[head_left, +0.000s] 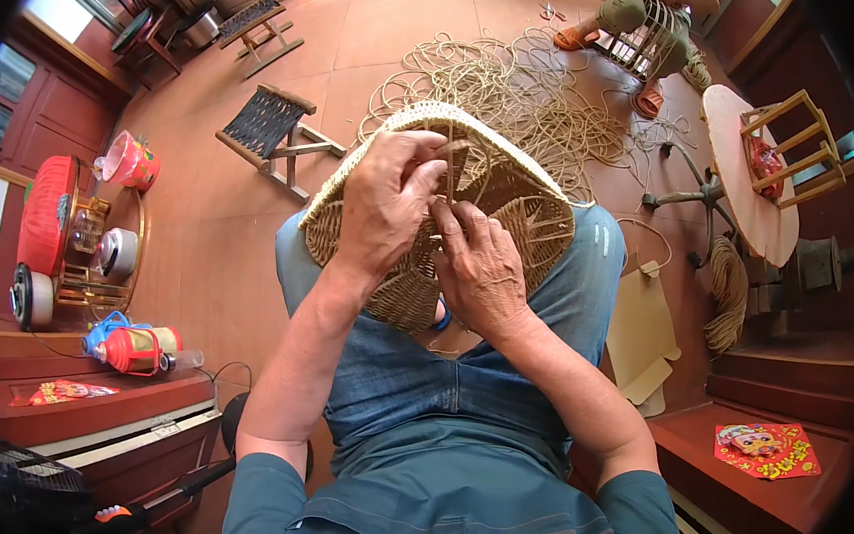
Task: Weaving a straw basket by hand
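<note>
Across my thighs rests a woven piece of tan cord [545, 231] with a thick pale braided rim and fan-shaped woven panels. Whether it is a basket or a stool seat I cannot tell. My left hand [384, 203] is closed, its thumb and forefinger pinching a brown cord [450, 173] that runs upright over the weave. Lower on the same cord, my right hand [482, 266] is closed too, pinching with thumb and fingertips. Both hands cover much of the middle of the weave.
Loose cord [482, 81] lies in tangled coils on the floor beyond my knees. Two woven-top stools [263, 122] stand ahead to the left. At the far right a person [647, 23] sits holding a frame. Right of me are a round board [753, 207] and a cord bundle [728, 296].
</note>
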`<state>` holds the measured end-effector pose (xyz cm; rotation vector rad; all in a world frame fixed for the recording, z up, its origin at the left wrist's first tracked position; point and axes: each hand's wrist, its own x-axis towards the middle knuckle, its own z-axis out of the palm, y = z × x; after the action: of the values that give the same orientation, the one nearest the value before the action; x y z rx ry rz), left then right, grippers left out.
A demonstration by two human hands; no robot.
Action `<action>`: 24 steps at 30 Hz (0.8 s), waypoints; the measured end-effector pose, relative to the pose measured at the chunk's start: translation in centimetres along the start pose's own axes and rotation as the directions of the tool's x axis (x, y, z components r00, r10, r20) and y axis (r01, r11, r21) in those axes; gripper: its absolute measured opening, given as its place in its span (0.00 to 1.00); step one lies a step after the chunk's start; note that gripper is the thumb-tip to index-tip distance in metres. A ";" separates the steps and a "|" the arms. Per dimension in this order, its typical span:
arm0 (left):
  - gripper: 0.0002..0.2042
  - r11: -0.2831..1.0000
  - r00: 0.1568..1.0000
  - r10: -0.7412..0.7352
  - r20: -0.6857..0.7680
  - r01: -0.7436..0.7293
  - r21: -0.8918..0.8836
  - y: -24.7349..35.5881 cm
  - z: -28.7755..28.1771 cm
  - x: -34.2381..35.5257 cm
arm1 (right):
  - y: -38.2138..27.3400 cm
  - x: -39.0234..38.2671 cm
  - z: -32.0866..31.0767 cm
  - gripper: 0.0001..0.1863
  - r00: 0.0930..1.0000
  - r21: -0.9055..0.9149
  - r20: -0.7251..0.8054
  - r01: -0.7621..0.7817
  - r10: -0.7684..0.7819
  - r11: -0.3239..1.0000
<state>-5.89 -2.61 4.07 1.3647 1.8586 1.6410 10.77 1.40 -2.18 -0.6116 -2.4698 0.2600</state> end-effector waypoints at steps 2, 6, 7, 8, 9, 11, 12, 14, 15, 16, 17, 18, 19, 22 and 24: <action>0.05 0.989 0.997 -0.072 -0.035 0.076 0.126 0.0 -0.4 -0.8 | 0.2 0.1 0.1 0.38 1.000 0.024 -0.026 0.009 -0.008 1.000; 0.08 0.939 0.999 0.043 0.022 -0.048 0.341 -0.5 0.2 -1.3 | 0.2 0.3 0.3 0.32 0.999 0.098 -0.044 -0.005 0.009 0.995; 0.08 0.942 0.999 0.019 0.042 -0.032 0.333 -0.6 0.3 -1.2 | 0.2 0.4 0.3 0.31 0.999 0.107 -0.037 -0.025 0.029 0.994; 0.09 0.946 0.997 -0.032 0.073 0.007 0.323 -0.8 0.4 -1.0 | 0.2 0.4 0.3 0.30 0.998 0.122 -0.055 -0.024 0.031 0.992; 0.09 0.965 0.995 -0.066 0.081 0.043 0.258 -0.8 0.4 -0.8 | 0.3 0.4 0.3 0.30 0.998 0.122 -0.054 -0.018 0.025 0.992; 0.09 0.961 0.998 -0.019 0.060 0.002 0.275 -0.8 0.3 -1.1 | 0.4 0.5 0.3 0.29 0.997 0.137 -0.066 -0.019 0.029 0.990; 0.09 0.960 0.999 0.014 0.052 -0.028 0.279 -0.7 0.2 -1.3 | 0.5 0.5 0.3 0.29 0.998 0.138 -0.065 -0.018 0.027 0.990; 0.08 0.954 1.000 0.011 0.022 -0.017 0.298 -0.5 -0.4 -2.2 | 0.6 0.4 0.3 0.27 0.995 0.169 -0.091 -0.015 0.030 0.986; 0.08 0.953 1.000 -0.013 0.005 0.011 0.303 -0.6 -0.8 -2.7 | 0.5 0.5 0.3 0.27 0.996 0.170 -0.088 -0.016 0.031 0.985; 0.07 0.925 0.997 0.047 -0.064 -0.019 0.380 -0.7 -1.1 -3.3 | 0.5 0.5 0.4 0.26 0.989 0.202 -0.143 0.004 0.026 0.979; 0.08 0.901 0.995 0.036 -0.097 0.009 0.434 -1.0 -1.8 -4.0 | 0.5 0.6 0.5 0.25 0.979 0.230 -0.202 0.023 0.024 0.973; 0.10 0.871 0.992 -0.034 -0.121 0.089 0.482 -1.5 -2.9 -4.6 | 0.4 0.7 0.5 0.25 0.981 0.235 -0.195 0.022 0.025 0.972; 0.12 0.861 0.980 -0.054 -0.189 0.141 0.488 -2.3 -3.9 -5.5 | 0.3 0.9 0.5 0.23 0.979 0.242 -0.205 0.043 0.007 0.969; 0.13 0.876 0.935 -0.045 -0.352 0.206 0.435 -6.1 -10.0 -8.2 | -0.2 1.8 0.8 0.16 0.975 0.206 -0.221 0.063 -0.016 0.977; 0.13 0.911 0.914 -0.090 -0.395 0.235 0.338 -9.5 -17.6 -10.3 | -0.5 2.5 1.1 0.11 0.978 0.170 -0.207 0.020 0.016 0.985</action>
<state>-18.07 -20.26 -2.77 1.0283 2.5487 1.5911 8.10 2.06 -1.73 -0.5348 -2.2195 0.3834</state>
